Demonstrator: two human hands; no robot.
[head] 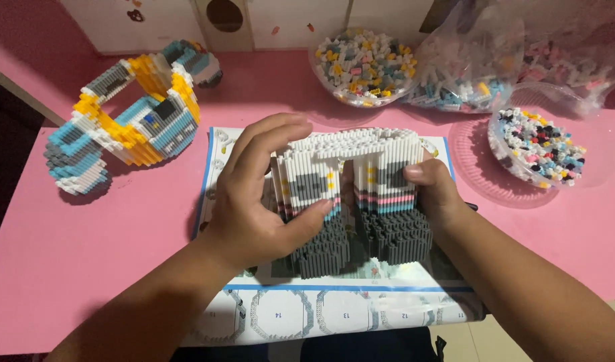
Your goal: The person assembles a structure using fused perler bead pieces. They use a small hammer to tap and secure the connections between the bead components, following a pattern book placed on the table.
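Underneath, pink table (120,221), printed instruction sheet (334,302).

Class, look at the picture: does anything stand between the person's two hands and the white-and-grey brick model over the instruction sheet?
Nothing visible does. The left hand and the right hand already grip the brick model from either side, fingers directly on its walls, above the instruction sheet.

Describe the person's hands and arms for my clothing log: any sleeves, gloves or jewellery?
Both forearms are bare as far as the frame shows, with no sleeves. The left hand and right hand wear no gloves; no rings, watch or bracelets show. Fingernails look short and unpainted.
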